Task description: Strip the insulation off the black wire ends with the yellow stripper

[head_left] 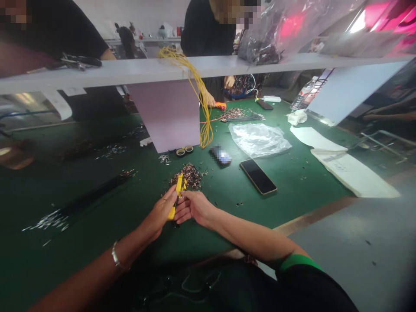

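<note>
My left hand (161,212) is wrapped round a yellow wire stripper (179,185) with black parts. Close against it on the right, my right hand (195,207) has its thumb and forefinger pinched at the tool's side, its other fingers curled below. What sits in that pinch is too small to make out. Just beyond the tool lies a heap of short cut pieces (192,177), dark with coppery ends. A bundle of long black wires (94,190) with bare silvery ends stretches across the green table at the left.
Two tape rolls (184,151) sit by a panel (169,117) under the shelf (130,69). A phone (258,176), a plastic bag (260,138) and papers (351,167) lie to the right. Yellow cable (204,99) hangs from the shelf. Across the table a person's hand (208,99) holds an orange tool (221,105).
</note>
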`<state>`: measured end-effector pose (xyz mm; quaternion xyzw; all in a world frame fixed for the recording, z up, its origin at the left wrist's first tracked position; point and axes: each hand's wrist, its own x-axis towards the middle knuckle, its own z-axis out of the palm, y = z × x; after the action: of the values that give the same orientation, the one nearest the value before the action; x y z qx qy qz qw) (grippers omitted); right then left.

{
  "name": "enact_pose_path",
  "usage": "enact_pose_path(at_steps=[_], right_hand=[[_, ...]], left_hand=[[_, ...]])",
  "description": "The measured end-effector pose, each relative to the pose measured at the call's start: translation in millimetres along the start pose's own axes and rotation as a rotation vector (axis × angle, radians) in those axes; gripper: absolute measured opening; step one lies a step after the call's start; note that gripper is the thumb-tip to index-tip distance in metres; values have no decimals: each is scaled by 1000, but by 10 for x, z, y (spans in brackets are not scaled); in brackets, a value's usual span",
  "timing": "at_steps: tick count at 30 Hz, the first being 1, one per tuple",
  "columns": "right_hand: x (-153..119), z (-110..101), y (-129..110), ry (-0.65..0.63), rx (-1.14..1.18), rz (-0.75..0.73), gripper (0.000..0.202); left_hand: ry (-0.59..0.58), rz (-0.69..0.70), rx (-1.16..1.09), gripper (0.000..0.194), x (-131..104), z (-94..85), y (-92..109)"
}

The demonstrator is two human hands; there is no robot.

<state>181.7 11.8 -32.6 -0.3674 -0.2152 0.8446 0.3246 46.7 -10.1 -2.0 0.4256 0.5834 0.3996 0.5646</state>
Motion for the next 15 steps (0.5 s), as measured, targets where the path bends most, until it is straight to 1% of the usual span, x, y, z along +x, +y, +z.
enact_pose_path(at_steps=[2, 5, 9, 12, 15], right_hand=[[3, -7, -17, -8, -3, 20, 27], [-22, -12, -49, -20, -8, 45, 25], [-82, 4, -93, 15, -41, 65, 22], [-122, 25, -115, 15, -43, 59, 22], [-143, 28, -128, -1, -18, 68, 22]], left_hand=[[10, -15, -16, 59, -3, -6, -10], [12, -78, -55, 60, -34, -12, -6], [23, -155, -82, 56, -91, -1, 32], [28, -167, -89, 53, -107, 11, 53], [13, -166, -112, 58, -112, 19, 62]])
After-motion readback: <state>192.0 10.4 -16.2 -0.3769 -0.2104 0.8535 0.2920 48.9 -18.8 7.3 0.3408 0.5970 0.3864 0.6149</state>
